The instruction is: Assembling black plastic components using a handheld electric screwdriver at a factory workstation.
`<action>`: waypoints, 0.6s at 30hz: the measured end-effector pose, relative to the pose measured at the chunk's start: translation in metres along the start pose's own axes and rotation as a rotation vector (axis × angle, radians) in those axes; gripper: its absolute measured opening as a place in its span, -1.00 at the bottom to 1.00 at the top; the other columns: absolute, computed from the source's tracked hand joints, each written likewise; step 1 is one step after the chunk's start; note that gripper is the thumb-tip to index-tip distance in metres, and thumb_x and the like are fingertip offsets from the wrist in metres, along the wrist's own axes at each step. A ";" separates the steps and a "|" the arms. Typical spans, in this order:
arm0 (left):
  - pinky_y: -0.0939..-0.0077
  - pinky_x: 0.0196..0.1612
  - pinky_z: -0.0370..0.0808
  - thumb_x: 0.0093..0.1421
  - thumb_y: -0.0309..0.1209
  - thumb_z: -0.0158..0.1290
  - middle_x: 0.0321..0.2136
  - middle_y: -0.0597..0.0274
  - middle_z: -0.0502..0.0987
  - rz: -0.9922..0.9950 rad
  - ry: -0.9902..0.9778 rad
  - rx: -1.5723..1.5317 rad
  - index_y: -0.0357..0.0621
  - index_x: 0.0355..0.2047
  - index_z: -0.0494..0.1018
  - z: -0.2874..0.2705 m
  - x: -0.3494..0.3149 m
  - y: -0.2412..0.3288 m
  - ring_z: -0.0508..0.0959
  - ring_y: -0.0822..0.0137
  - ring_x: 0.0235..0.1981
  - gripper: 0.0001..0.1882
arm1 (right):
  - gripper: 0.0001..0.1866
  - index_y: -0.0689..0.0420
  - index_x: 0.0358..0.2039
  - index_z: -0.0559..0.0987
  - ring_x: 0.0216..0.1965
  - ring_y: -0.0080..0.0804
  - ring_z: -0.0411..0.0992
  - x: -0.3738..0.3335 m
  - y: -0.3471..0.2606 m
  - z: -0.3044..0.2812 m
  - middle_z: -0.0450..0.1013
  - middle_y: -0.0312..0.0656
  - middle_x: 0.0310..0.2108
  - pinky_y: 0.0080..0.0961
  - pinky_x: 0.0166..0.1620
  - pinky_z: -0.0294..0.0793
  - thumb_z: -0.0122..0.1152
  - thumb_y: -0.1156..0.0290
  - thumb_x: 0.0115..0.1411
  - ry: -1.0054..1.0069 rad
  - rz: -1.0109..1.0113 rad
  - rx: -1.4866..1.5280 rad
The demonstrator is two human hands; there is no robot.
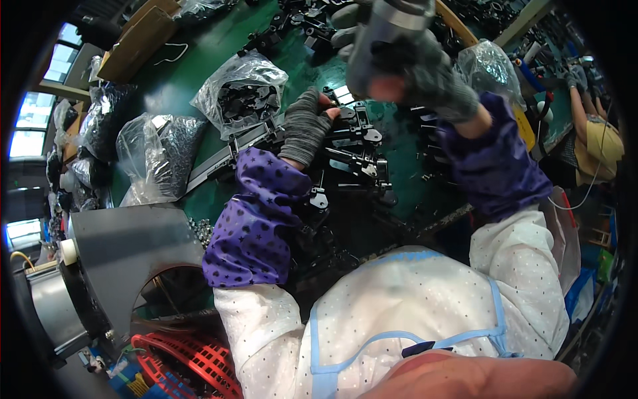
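Observation:
My left hand (307, 126), in a striped grey glove with bare fingertips, bends its fingers onto the end of a black metal slide assembly (359, 126). Thumb and finger pinch at its edge. In my right hand (432, 80), gloved too and raised over the bench, is a grey cylindrical power tool (401, 14); its working end cannot be made out. Several similar black and silver assemblies (355, 159) lie side by side below and right of my left hand. A long metal rail (216, 166) runs out beneath my left wrist.
On the green bench (189, 63) stand an open clear bag of black parts (249, 100) and another plastic bag (159, 156). Loose black parts lie at the back. A grey metal chute (133, 236) and red basket (199, 359) are left. Another person (595, 143) works far right.

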State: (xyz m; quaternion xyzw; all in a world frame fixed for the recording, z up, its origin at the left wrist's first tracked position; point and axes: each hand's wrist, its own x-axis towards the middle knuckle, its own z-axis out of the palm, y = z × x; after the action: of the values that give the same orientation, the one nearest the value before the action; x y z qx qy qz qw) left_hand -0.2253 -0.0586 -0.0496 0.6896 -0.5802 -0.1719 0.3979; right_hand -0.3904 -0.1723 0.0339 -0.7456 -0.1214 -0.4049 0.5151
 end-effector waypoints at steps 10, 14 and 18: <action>0.48 -0.38 0.40 -0.14 -0.34 0.20 -0.58 0.25 0.49 0.000 0.009 0.002 -0.10 -0.51 0.39 0.011 0.003 -0.008 0.51 0.32 -0.50 -0.77 | -0.69 0.17 -0.33 0.44 -0.34 -0.39 0.44 0.010 0.107 -0.002 0.42 -0.18 -0.37 -0.42 -0.28 0.45 0.20 0.25 -0.02 0.328 0.439 -0.078; 0.49 -0.39 0.40 -0.15 -0.35 0.20 -0.59 0.25 0.48 -0.004 0.025 0.039 -0.11 -0.52 0.39 0.010 0.002 -0.005 0.50 0.31 -0.52 -0.78 | -0.71 0.17 -0.39 0.41 -0.44 -0.45 0.45 0.009 0.103 0.011 0.41 -0.27 -0.54 -0.45 -0.34 0.45 0.21 0.27 -0.04 0.232 0.370 0.308; 0.48 -0.39 0.40 -0.14 -0.36 0.20 -0.60 0.26 0.48 0.018 0.030 0.026 -0.12 -0.53 0.39 0.013 0.003 -0.006 0.51 0.31 -0.51 -0.78 | -0.65 0.19 -0.32 0.40 -0.39 -0.49 0.42 0.002 0.098 0.011 0.42 -0.26 -0.45 -0.49 -0.32 0.44 0.22 0.24 -0.05 0.358 0.332 0.092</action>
State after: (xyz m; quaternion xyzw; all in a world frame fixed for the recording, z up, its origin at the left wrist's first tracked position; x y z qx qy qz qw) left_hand -0.2294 -0.0659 -0.0611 0.6920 -0.5825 -0.1502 0.3990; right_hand -0.3249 -0.2060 -0.0316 -0.6474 0.0778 -0.4345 0.6213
